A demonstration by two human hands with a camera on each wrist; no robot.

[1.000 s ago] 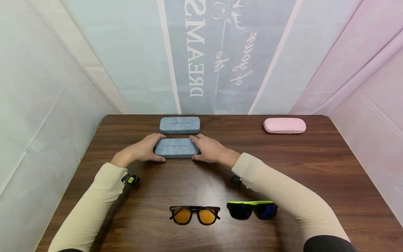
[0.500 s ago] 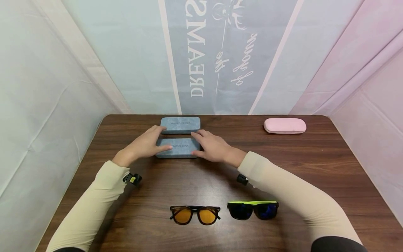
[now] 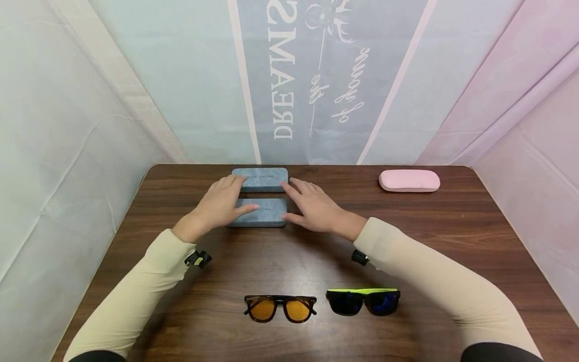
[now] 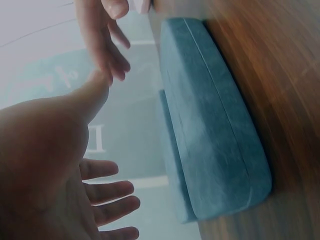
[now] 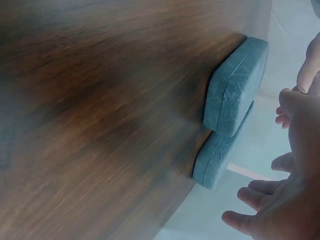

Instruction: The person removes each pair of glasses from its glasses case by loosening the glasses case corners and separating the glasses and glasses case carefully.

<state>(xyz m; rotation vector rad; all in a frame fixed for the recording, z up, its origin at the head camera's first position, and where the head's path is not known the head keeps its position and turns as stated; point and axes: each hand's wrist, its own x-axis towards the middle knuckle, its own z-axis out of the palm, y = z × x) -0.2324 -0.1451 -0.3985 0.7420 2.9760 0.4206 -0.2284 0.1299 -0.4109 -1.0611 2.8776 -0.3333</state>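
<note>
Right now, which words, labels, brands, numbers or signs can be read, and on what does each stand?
"DREAMS": backdrop, sideways.
"of your": backdrop, script.
"the": backdrop, script.
"CHINA": near blue case, its beginning hidden by the left hand.
Rear blue case: lettering too small to read.
Backdrop's top letters: cut off, unclear.

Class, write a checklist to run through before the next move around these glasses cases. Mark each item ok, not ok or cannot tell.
1. Left hand and right hand hold nothing: ok.
2. Near blue case shut: ok.
3. Far blue case apart from it: ok, a gap shows.
4. Head view of both blue cases unobstructed: not ok, the left hand partly covers each.
5. Amber-lensed glasses and green-trimmed sunglasses apart: ok.
6. Pink case contents: cannot tell.
</note>
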